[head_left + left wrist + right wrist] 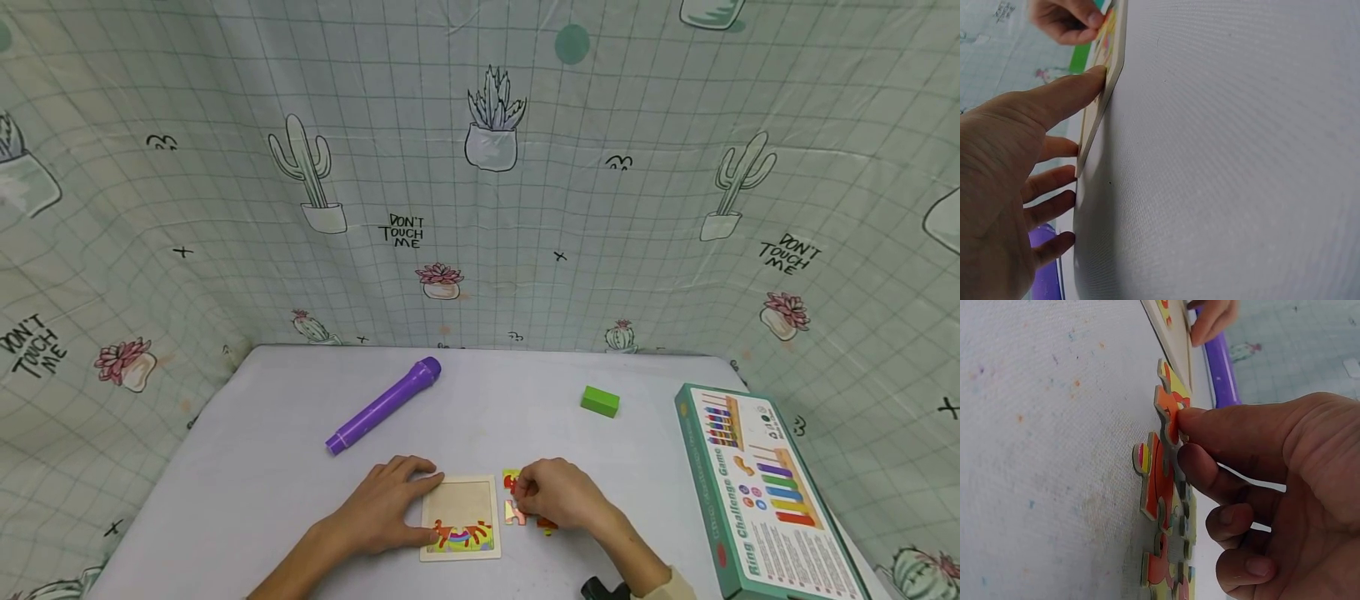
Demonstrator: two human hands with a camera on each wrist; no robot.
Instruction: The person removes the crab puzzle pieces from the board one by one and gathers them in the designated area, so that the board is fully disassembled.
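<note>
A square wooden puzzle board (459, 498) lies on the table, its lower part filled with colourful joined pieces (465, 540) and its upper part bare wood. My left hand (381, 510) rests along the board's left side, fingers extended, thumb touching the lower left, as the left wrist view also shows. To the right of the board, my right hand (562, 495) pinches an orange puzzle piece (1167, 411) between thumb and index finger. Loose puzzle pieces lie under and around this hand, among them a pinkish one (513, 513) and a red-orange one (1157, 478). The right hand partly covers them in the head view.
A purple microphone-shaped tube (384, 406) lies at the back left. Farther back on the right is a green block (601, 402). A Ring Challenge Game box (772, 500) occupies the right edge. Some black object (600, 589) sits by the right forearm at the front.
</note>
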